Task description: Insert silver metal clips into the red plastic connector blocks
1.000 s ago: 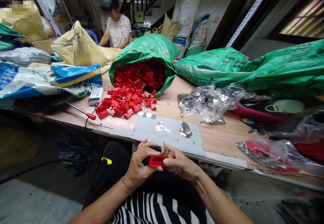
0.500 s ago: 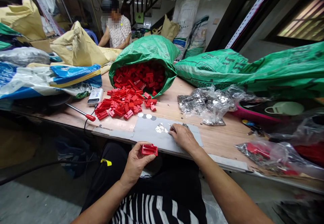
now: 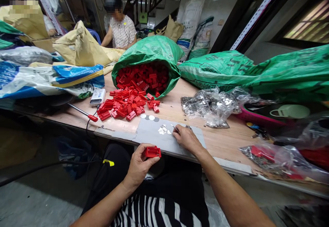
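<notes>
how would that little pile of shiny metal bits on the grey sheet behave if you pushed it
The small pile of shiny silver metal pieces lies loose on the flat grey sheet, so a push would likely scatter it rather than move it whole. The pieces look thin and tiny, so probably light and fiddly; the right hand reaches beside them with a slim tool.

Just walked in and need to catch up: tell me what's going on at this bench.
A seated person is working at a wooden table. The left hand holds a small red plastic housing above the lap. The right hand rests on a grey mat, pinching a thin tool beside a small heap of shiny metal pieces. Behind, more red housings spill from a green sack. Another person sits at the far end.
</notes>
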{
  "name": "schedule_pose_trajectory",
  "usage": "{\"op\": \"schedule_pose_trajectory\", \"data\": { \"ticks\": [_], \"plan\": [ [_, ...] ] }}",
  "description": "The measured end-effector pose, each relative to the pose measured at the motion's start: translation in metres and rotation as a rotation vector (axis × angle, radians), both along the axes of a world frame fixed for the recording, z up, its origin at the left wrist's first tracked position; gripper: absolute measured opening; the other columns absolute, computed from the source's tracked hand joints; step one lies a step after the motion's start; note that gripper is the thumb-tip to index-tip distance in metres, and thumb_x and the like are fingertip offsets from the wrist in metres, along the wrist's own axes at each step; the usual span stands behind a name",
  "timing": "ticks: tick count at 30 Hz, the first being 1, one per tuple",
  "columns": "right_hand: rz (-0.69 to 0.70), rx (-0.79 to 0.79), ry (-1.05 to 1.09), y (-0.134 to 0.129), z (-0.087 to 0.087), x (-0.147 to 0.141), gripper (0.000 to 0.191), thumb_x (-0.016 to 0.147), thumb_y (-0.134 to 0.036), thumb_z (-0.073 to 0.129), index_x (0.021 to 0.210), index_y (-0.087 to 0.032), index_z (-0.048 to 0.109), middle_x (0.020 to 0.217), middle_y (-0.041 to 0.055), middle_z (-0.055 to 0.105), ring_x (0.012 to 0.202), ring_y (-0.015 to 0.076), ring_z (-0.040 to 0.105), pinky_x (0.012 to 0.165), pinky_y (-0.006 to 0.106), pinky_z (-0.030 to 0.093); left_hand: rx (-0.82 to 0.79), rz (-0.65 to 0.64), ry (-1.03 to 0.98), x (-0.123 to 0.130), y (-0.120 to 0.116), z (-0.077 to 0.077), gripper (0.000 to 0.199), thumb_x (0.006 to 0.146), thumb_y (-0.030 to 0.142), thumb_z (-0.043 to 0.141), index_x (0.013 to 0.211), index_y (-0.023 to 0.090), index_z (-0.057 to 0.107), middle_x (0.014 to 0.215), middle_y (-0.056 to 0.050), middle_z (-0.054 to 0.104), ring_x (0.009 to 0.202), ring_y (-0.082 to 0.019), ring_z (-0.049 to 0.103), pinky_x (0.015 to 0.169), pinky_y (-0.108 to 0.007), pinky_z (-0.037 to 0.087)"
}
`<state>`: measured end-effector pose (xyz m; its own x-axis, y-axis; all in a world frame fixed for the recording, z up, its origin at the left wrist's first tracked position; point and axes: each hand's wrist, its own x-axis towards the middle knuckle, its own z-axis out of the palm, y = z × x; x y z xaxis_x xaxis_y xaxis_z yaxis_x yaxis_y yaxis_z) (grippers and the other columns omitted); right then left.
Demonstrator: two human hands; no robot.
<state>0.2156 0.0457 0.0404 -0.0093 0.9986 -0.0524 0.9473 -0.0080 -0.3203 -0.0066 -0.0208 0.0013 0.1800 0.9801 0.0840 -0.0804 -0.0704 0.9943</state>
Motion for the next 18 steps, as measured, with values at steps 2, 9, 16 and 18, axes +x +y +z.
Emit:
{"op": "schedule_pose_trajectory", "data": {
  "ticks": [2,9,16,18],
  "plan": [
    [-0.019,0.032,0.063,-0.005,0.001,0.0,0.004,0.083,-0.021,0.05,0.083,-0.02,0.054,0.078,0.0029,0.063,0.073,0.0174,0.056,0.065,0.027,0.036,0.085,0.032,0.046,0.0,0.001,0.0,0.028,0.073,0.028,0.072,0.097,0.017,0.062,0.094,-0.005,0.064,0.085,-0.016,0.064,0.08,-0.03,0.053],
    [0.134,0.085,0.631,-0.04,0.002,-0.024,0.016,0.084,-0.031,0.054,0.096,-0.02,0.054,0.087,0.0011,0.06,0.077,0.0144,0.055,0.07,0.025,0.042,0.373,0.118,0.325,0.001,0.003,0.005,0.025,0.077,0.021,0.067,0.101,0.019,0.06,0.096,-0.005,0.062,0.09,-0.018,0.06,0.081,-0.032,0.049],
    [0.141,0.067,0.714,-0.061,-0.001,-0.051,0.013,0.085,-0.028,0.054,0.095,-0.021,0.054,0.08,-0.0012,0.057,0.07,0.0126,0.052,0.065,0.024,0.04,0.496,0.098,0.394,0.002,0.0,0.01,0.026,0.077,0.018,0.067,0.101,0.02,0.059,0.093,-0.004,0.063,0.087,-0.017,0.059,0.078,-0.03,0.049],
    [0.139,0.068,0.719,-0.062,-0.002,-0.054,0.011,0.085,-0.027,0.054,0.094,-0.021,0.054,0.078,-0.0017,0.056,0.069,0.0125,0.051,0.065,0.024,0.04,0.529,0.088,0.395,0.002,-0.001,0.012,0.027,0.077,0.016,0.067,0.102,0.02,0.059,0.095,-0.004,0.063,0.09,-0.017,0.059,0.08,-0.03,0.049]
  ]
}}
